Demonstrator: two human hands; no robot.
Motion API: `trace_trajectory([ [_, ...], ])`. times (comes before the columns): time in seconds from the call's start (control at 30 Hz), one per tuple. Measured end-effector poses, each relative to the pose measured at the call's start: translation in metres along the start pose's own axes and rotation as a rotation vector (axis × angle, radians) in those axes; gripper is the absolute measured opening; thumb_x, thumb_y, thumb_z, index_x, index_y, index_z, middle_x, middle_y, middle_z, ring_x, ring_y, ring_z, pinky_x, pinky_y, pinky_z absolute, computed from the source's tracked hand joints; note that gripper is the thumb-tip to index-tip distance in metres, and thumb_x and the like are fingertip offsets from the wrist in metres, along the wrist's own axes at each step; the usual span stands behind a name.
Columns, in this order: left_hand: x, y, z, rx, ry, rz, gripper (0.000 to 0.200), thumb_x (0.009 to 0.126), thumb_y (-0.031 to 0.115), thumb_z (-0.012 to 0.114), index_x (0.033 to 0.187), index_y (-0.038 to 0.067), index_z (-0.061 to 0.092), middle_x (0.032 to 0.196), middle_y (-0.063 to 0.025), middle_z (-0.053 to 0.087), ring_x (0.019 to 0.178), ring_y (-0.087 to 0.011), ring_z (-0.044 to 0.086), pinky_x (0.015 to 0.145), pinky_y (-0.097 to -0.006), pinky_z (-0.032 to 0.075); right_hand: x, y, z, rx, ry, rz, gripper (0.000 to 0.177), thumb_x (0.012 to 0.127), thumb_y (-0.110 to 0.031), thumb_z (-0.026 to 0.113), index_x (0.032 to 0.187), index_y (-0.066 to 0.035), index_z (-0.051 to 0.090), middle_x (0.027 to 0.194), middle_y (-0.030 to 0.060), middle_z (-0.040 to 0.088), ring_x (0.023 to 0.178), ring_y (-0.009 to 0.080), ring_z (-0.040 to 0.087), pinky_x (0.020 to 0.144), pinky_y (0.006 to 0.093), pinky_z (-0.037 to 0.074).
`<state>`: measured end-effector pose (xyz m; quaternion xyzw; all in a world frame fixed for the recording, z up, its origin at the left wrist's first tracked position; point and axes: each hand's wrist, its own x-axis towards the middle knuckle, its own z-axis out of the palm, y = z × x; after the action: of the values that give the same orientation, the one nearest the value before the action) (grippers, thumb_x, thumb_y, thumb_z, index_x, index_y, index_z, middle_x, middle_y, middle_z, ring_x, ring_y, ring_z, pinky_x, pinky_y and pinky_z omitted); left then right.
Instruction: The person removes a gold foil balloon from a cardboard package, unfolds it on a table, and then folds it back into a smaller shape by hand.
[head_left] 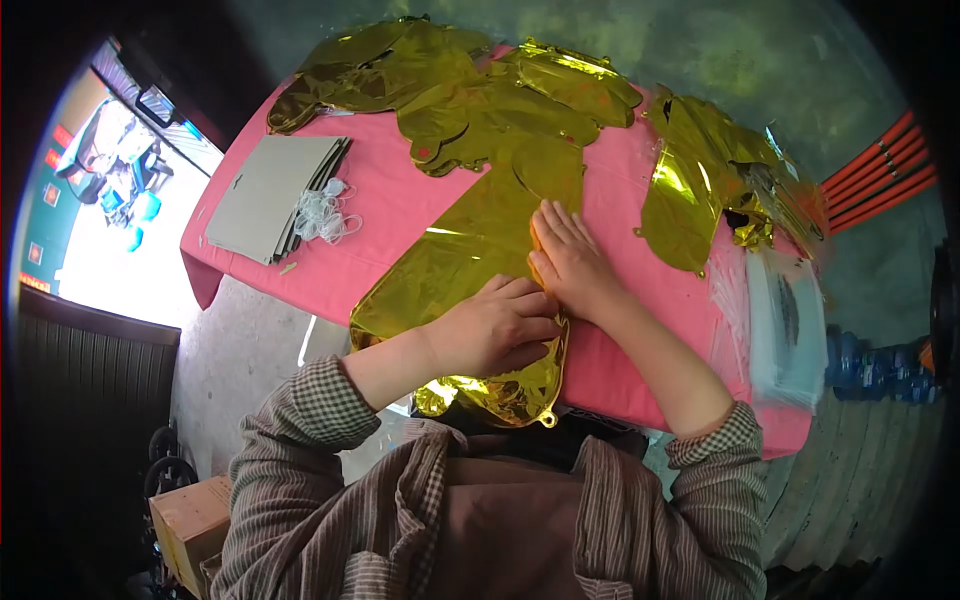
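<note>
— Where is the gold foil balloon?
— It lies flat on the pink tablecloth, overhanging the near edge. The right hand presses on it, fingers straight. The left hand is curled on it; I cannot tell if it pinches.
— What's around?
— Heaped foil balloons lie beyond. Grey cards and white strings are to the left, clear bags to the right.

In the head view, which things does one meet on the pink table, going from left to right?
grey card stack → white string bundle → gold foil balloon, with the left hand and then the right hand on it → gold foil pile → clear plastic bags
</note>
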<state>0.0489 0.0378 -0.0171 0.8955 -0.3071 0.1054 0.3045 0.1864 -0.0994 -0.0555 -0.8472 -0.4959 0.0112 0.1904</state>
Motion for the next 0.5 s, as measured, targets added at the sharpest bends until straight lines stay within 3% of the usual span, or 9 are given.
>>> trace_trajectory([
  [0.23,-0.001,-0.001,-0.007,-0.143,0.036,0.024,0.025,0.077,0.016,0.069,0.099,0.006,0.065,0.103,-0.0085,0.060,0.095,-0.0283,0.056,0.084,-0.0393,0.043,-0.001,-0.004,0.001,-0.079,-0.005,0.003,0.056,0.093,-0.027,0.043,0.139,0.003,0.031,0.147,0.0209,0.026,0.138,0.0313,0.023,0.114,0.0402,0.016],
  [0.3,-0.010,0.006,-0.020,-0.349,0.059,-0.257,0.024,0.077,0.014,0.068,0.099,0.004,0.064,0.100,-0.0107,0.062,0.088,-0.0313,0.058,0.081,-0.0398,0.046,-0.002,-0.003,0.003,-0.098,0.018,-0.019,0.056,0.094,-0.027,0.043,0.139,0.003,0.030,0.147,0.0208,0.026,0.138,0.0315,0.023,0.114,0.0403,0.017],
  [0.37,-0.025,0.012,-0.039,-0.037,0.208,-0.324,0.021,0.078,0.012,0.068,0.096,0.003,0.063,0.092,-0.0125,0.062,0.084,-0.0320,0.059,0.076,-0.0385,0.049,-0.002,-0.003,0.003,-0.090,0.018,-0.021,0.055,0.095,-0.028,0.042,0.139,0.004,0.031,0.147,0.0209,0.027,0.138,0.0317,0.023,0.114,0.0404,0.017],
  [0.43,-0.051,0.018,-0.052,0.135,0.279,-0.653,0.018,0.079,0.016,0.067,0.088,0.002,0.061,0.085,-0.0142,0.060,0.079,-0.0304,0.060,0.069,-0.0378,0.049,-0.003,-0.003,0.003,-0.080,0.019,-0.024,0.055,0.095,-0.028,0.042,0.139,0.004,0.031,0.147,0.0210,0.027,0.138,0.0320,0.023,0.114,0.0406,0.017],
  [0.5,-0.074,0.027,-0.063,0.380,0.373,-0.828,0.024,0.081,0.025,0.065,0.081,0.002,0.058,0.076,-0.0145,0.057,0.070,-0.0302,0.060,0.061,-0.0381,0.047,-0.002,-0.003,0.002,-0.096,0.031,-0.036,0.055,0.096,-0.029,0.041,0.138,0.004,0.031,0.146,0.0212,0.028,0.138,0.0325,0.024,0.113,0.0411,0.018],
])
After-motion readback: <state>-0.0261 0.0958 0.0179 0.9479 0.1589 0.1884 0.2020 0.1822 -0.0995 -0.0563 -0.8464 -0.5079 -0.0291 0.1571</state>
